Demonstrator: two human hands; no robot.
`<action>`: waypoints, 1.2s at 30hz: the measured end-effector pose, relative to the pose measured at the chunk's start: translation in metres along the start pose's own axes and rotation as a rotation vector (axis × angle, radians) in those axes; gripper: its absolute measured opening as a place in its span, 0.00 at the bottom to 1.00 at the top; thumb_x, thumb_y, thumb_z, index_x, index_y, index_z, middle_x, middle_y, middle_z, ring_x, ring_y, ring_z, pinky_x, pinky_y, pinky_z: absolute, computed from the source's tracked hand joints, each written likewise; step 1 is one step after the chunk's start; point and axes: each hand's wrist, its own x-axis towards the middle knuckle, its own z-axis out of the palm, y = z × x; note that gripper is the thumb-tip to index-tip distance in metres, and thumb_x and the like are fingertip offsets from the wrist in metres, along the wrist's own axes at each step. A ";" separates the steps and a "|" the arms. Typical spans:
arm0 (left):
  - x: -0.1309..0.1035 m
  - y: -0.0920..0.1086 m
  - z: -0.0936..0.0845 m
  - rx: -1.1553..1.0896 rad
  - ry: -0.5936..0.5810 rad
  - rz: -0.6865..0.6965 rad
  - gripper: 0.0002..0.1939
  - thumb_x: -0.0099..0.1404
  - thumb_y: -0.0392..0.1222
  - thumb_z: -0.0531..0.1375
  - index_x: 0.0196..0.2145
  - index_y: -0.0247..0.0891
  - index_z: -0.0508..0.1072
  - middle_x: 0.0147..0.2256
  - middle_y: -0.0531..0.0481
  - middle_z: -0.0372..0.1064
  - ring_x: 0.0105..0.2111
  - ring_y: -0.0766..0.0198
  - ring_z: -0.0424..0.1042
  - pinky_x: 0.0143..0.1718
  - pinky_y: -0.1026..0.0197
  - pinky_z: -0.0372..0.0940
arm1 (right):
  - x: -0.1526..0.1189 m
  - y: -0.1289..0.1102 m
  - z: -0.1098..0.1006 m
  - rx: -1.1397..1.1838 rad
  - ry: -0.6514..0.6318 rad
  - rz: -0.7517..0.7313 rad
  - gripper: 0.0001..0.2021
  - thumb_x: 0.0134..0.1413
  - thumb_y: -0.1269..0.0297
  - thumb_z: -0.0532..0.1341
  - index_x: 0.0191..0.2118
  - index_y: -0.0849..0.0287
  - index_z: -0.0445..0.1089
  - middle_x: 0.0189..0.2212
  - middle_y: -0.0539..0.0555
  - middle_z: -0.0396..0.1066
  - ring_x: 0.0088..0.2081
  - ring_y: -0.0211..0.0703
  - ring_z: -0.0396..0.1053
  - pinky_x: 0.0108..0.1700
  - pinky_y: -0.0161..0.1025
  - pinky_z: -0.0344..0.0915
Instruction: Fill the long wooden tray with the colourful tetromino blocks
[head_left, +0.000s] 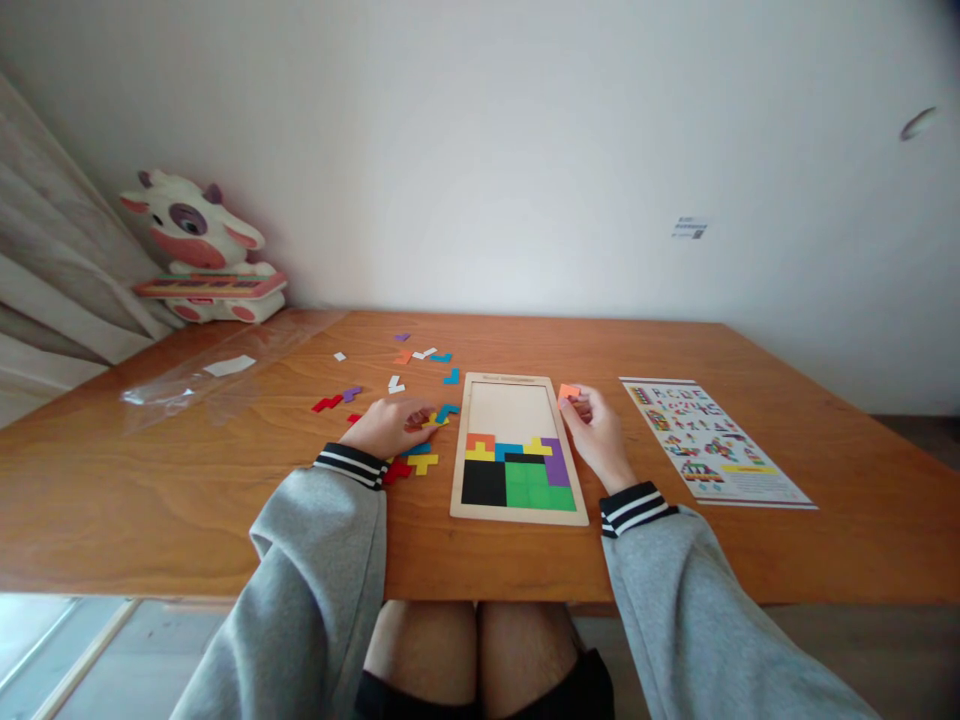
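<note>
Now | right hand grip pinching orange piece, flat | left hand grip unclear

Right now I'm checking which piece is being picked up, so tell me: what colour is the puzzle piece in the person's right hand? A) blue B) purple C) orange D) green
C: the right hand pinches an orange piece at its fingertips, just beside the far right edge of the wooden puzzle board; the left hand rests on loose pieces to the board's left.
</note>
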 end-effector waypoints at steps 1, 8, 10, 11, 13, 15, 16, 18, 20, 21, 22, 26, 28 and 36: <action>0.000 0.001 0.000 0.008 0.001 -0.001 0.14 0.61 0.49 0.60 0.40 0.41 0.77 0.31 0.51 0.76 0.29 0.65 0.72 0.34 0.65 0.66 | 0.000 0.000 0.000 -0.004 0.000 -0.001 0.20 0.54 0.47 0.60 0.43 0.59 0.69 0.33 0.57 0.74 0.29 0.44 0.67 0.34 0.43 0.68; 0.000 0.004 -0.005 0.067 0.003 -0.002 0.11 0.61 0.47 0.58 0.36 0.40 0.77 0.29 0.51 0.75 0.27 0.65 0.71 0.32 0.65 0.64 | -0.001 -0.005 -0.001 -0.027 -0.009 0.000 0.18 0.54 0.50 0.60 0.43 0.59 0.69 0.34 0.58 0.74 0.29 0.44 0.68 0.34 0.43 0.67; 0.001 0.003 -0.006 0.087 0.003 0.008 0.10 0.61 0.44 0.58 0.36 0.40 0.77 0.29 0.51 0.75 0.28 0.64 0.71 0.32 0.64 0.65 | -0.001 -0.006 -0.001 -0.026 -0.014 0.010 0.17 0.54 0.51 0.60 0.43 0.59 0.68 0.34 0.58 0.74 0.30 0.44 0.68 0.34 0.43 0.67; 0.001 0.002 -0.006 0.103 0.008 0.017 0.09 0.61 0.43 0.58 0.36 0.41 0.77 0.30 0.50 0.75 0.29 0.63 0.72 0.33 0.63 0.65 | -0.001 -0.006 -0.001 -0.025 -0.016 0.014 0.17 0.54 0.51 0.60 0.43 0.59 0.68 0.34 0.58 0.74 0.30 0.44 0.68 0.34 0.43 0.67; 0.002 0.004 -0.007 0.145 0.046 0.047 0.09 0.62 0.42 0.57 0.36 0.41 0.78 0.31 0.48 0.76 0.31 0.61 0.72 0.36 0.61 0.66 | -0.001 -0.006 0.000 -0.023 -0.021 0.019 0.17 0.55 0.51 0.60 0.43 0.59 0.68 0.34 0.57 0.74 0.30 0.44 0.68 0.34 0.42 0.67; 0.005 0.012 -0.006 0.173 0.128 0.079 0.10 0.65 0.42 0.57 0.36 0.41 0.78 0.34 0.46 0.76 0.35 0.59 0.72 0.41 0.59 0.67 | 0.000 -0.006 0.002 -0.016 -0.031 0.018 0.17 0.55 0.51 0.60 0.43 0.60 0.69 0.34 0.57 0.74 0.30 0.44 0.68 0.33 0.42 0.66; 0.007 0.017 -0.004 0.178 0.174 0.096 0.10 0.66 0.43 0.57 0.37 0.41 0.79 0.35 0.45 0.76 0.36 0.59 0.72 0.43 0.58 0.67 | 0.000 -0.005 0.003 -0.010 -0.037 0.016 0.18 0.55 0.51 0.60 0.43 0.60 0.69 0.35 0.57 0.74 0.29 0.43 0.67 0.33 0.42 0.66; 0.011 0.030 0.003 0.180 0.243 0.141 0.11 0.68 0.42 0.57 0.39 0.42 0.79 0.36 0.45 0.75 0.37 0.59 0.71 0.43 0.57 0.67 | 0.001 -0.004 0.005 0.003 -0.044 0.015 0.18 0.55 0.51 0.60 0.44 0.60 0.69 0.36 0.58 0.75 0.29 0.42 0.67 0.33 0.41 0.66; 0.016 0.043 0.013 0.170 0.252 0.215 0.11 0.69 0.42 0.57 0.41 0.43 0.80 0.36 0.45 0.74 0.37 0.60 0.70 0.42 0.58 0.67 | 0.002 -0.002 0.007 0.012 -0.029 0.013 0.17 0.54 0.52 0.60 0.43 0.61 0.69 0.36 0.58 0.75 0.29 0.42 0.66 0.34 0.41 0.66; 0.019 0.049 0.019 0.161 0.233 0.261 0.11 0.69 0.41 0.56 0.43 0.43 0.79 0.36 0.46 0.74 0.36 0.61 0.70 0.40 0.59 0.67 | 0.002 -0.002 0.008 0.012 -0.018 0.013 0.17 0.54 0.52 0.60 0.43 0.61 0.69 0.36 0.58 0.75 0.29 0.42 0.67 0.34 0.41 0.66; 0.022 0.055 0.026 0.150 0.206 0.300 0.12 0.70 0.40 0.56 0.44 0.43 0.79 0.35 0.46 0.74 0.36 0.61 0.70 0.40 0.60 0.67 | 0.003 -0.001 0.009 0.007 -0.006 0.013 0.17 0.54 0.53 0.60 0.43 0.61 0.70 0.36 0.58 0.75 0.29 0.42 0.67 0.34 0.41 0.66; 0.034 0.069 0.049 0.051 0.125 0.357 0.13 0.70 0.36 0.55 0.46 0.40 0.78 0.36 0.47 0.75 0.35 0.63 0.71 0.39 0.61 0.68 | 0.004 0.000 0.012 -0.019 0.004 0.018 0.16 0.53 0.54 0.60 0.42 0.60 0.70 0.36 0.57 0.75 0.27 0.41 0.67 0.33 0.40 0.66; 0.038 0.072 0.055 -0.004 0.120 0.327 0.13 0.68 0.35 0.56 0.44 0.39 0.79 0.36 0.46 0.75 0.35 0.62 0.72 0.40 0.60 0.69 | 0.005 0.000 0.013 -0.020 0.002 0.023 0.15 0.52 0.55 0.60 0.41 0.60 0.70 0.35 0.56 0.76 0.27 0.40 0.66 0.32 0.40 0.66; 0.036 0.083 0.051 -0.061 0.064 0.264 0.17 0.63 0.32 0.56 0.47 0.37 0.78 0.40 0.44 0.75 0.39 0.58 0.72 0.45 0.54 0.69 | 0.005 -0.005 0.012 -0.010 0.011 0.023 0.15 0.52 0.56 0.59 0.42 0.60 0.70 0.34 0.57 0.76 0.26 0.41 0.67 0.32 0.40 0.66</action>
